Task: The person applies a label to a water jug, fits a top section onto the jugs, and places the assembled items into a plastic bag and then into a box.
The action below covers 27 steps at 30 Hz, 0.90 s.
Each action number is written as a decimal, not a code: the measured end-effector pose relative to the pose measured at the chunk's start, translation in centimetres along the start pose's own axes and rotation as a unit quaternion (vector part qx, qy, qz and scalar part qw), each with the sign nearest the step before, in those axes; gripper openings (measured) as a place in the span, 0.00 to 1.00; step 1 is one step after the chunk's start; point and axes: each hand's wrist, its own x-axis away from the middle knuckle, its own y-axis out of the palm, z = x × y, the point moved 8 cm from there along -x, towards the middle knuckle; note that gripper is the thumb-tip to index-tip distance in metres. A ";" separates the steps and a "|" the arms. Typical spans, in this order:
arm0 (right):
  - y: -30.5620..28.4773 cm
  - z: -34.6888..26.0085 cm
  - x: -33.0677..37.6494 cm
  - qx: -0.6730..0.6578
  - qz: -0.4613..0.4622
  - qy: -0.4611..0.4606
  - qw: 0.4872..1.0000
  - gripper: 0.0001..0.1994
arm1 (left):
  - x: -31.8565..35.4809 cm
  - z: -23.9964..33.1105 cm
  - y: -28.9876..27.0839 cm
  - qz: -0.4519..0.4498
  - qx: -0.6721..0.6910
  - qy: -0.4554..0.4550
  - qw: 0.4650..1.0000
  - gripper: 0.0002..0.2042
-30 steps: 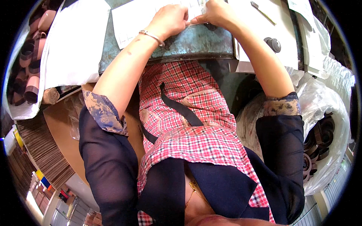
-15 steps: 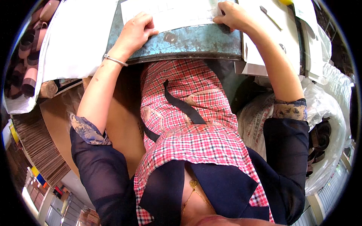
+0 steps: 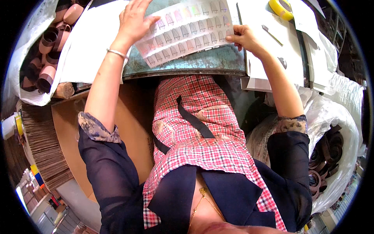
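Note:
A pale, glossy sheet (image 3: 187, 29) printed with rows of small silvery pointed shapes lies at a slant over the worn blue-green tabletop (image 3: 187, 64). My right hand (image 3: 246, 39) pinches its right edge between thumb and fingers. At the sheet's upper left, my left hand (image 3: 134, 19) is spread, its thumb stretched over the sheet's edge. Part of that hand's fingertips run out of the picture at the top. The sheet's lower left corner tips toward me, close to the table's front edge.
A white-covered surface at left borders a bag of pinkish hollow pieces (image 3: 46, 74). On the right lie white paper (image 3: 269, 58), a thin stick-like tool (image 3: 272, 35) and a yellow tape roll (image 3: 281, 9). Below stand a plastic bag of dark rings (image 3: 325, 156) and stacked cardboard (image 3: 44, 144).
The sheet has turned to a slant, and its printed rows now show. My left hand has opened from a pinch at the near edge and moved up; my right still pinches the right side.

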 end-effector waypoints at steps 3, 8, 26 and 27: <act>-0.9 0.0 0.3 -0.030 0.014 -0.012 0.999 0.09 | -0.1 -2.4 3.0 -0.171 0.167 -0.131 0.962 0.14; -1.6 0.3 0.5 0.006 -0.035 0.012 0.999 0.12 | 0.1 -2.8 3.4 -0.219 0.333 -0.247 0.883 0.10; -1.5 1.4 0.3 -0.106 -0.009 0.020 0.994 0.12 | -1.0 -2.2 0.5 -0.142 0.239 -0.264 0.923 0.05; -2.1 0.7 0.0 -0.119 0.017 -0.019 0.993 0.12 | -1.6 -1.6 -0.9 -0.079 0.305 -0.245 0.917 0.04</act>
